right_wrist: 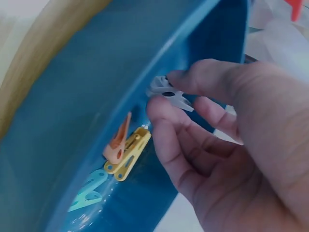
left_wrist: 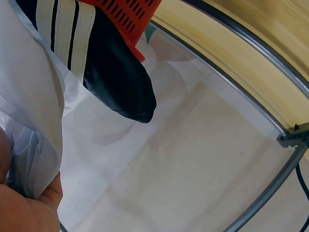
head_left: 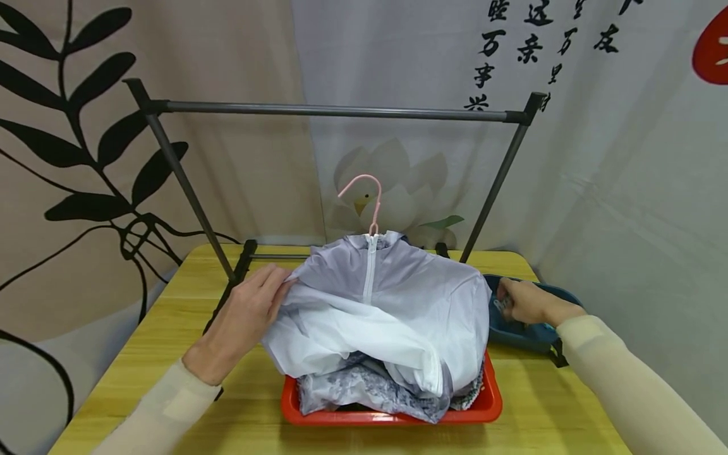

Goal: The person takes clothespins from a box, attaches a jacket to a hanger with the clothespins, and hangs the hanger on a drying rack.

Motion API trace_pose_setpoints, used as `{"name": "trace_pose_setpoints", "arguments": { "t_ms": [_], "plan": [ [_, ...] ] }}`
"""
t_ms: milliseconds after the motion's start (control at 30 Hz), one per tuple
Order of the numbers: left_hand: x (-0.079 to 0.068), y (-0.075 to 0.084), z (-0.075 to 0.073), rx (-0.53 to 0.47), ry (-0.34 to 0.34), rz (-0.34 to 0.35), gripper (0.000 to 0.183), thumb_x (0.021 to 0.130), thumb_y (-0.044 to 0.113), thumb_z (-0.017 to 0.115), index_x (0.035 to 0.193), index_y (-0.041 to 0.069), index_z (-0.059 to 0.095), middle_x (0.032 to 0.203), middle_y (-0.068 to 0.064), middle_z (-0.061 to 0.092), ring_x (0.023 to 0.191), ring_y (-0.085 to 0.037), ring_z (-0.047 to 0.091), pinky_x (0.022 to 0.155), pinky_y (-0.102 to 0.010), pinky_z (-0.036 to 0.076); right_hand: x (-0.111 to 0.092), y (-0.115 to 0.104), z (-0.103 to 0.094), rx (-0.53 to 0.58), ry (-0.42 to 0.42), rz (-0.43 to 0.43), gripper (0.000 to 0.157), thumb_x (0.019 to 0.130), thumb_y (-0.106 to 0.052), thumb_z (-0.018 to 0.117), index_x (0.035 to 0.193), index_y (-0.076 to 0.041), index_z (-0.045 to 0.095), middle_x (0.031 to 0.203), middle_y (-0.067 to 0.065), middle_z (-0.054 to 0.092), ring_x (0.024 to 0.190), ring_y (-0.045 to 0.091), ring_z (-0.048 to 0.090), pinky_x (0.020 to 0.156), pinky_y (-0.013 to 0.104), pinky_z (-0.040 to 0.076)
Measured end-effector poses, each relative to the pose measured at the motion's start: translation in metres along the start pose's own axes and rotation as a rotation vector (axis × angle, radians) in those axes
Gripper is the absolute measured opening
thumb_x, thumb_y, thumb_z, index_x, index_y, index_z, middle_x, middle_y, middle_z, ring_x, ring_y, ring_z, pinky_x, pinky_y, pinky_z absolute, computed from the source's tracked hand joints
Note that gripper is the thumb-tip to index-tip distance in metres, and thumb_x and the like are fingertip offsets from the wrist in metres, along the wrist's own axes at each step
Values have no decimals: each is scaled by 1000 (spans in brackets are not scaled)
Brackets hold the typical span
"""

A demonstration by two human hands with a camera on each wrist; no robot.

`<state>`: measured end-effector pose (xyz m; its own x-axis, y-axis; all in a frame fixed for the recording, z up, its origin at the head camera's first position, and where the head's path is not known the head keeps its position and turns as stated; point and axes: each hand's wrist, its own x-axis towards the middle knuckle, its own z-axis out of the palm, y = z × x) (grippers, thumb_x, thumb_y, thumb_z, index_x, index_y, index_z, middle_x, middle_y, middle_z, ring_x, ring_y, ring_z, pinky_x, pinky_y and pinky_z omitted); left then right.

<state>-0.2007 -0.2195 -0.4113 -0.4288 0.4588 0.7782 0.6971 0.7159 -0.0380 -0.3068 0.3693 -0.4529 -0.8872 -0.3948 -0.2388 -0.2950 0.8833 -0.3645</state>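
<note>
A white and lavender zip jacket on a pink hanger lies over a red basket. My left hand pinches the jacket's shoulder between thumb and fingers, as the left wrist view shows from close by. Inside a blue bin at the right, my right hand pinches a grey clothespin between thumb and fingertips. Below it in the right wrist view lie an orange clothespin, a yellow clothespin and a turquoise clothespin.
A grey metal rack stands on the wooden table, behind the jacket. Patterned grey clothing fills the basket under the jacket. In the left wrist view, a dark garment with white stripes hangs over the basket's edge. A printed curtain forms the backdrop.
</note>
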Motion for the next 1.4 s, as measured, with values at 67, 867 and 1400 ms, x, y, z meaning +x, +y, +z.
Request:
{"name": "trace_pose_setpoints", "arguments": {
  "t_ms": [67,867,1400],
  "plan": [
    [0,0,1,1,0,1,42,125,28,45,115,-4,69,98,-12,65,81,-21,65,68,-37,65,-3,0,-1,33,30,-11,38,102,1,79,135,7,60,90,7,67,67,19,67,61,33,63],
    [-1,1,2,6,29,-4,45,127,30,43,114,-4,69,96,-13,65,79,-21,64,67,-38,63,-47,-31,-26,38,466,-89,33,108,-15,81,135,-1,69,104,7,80,83,10,69,75,22,59],
    [3,3,5,-34,51,-23,41,126,30,49,119,-4,71,101,-15,71,85,-24,70,72,-41,67,-72,-83,-46,150,820,-325,33,99,2,77,131,-4,72,112,12,81,89,-10,66,84,2,53]
  ]
}}
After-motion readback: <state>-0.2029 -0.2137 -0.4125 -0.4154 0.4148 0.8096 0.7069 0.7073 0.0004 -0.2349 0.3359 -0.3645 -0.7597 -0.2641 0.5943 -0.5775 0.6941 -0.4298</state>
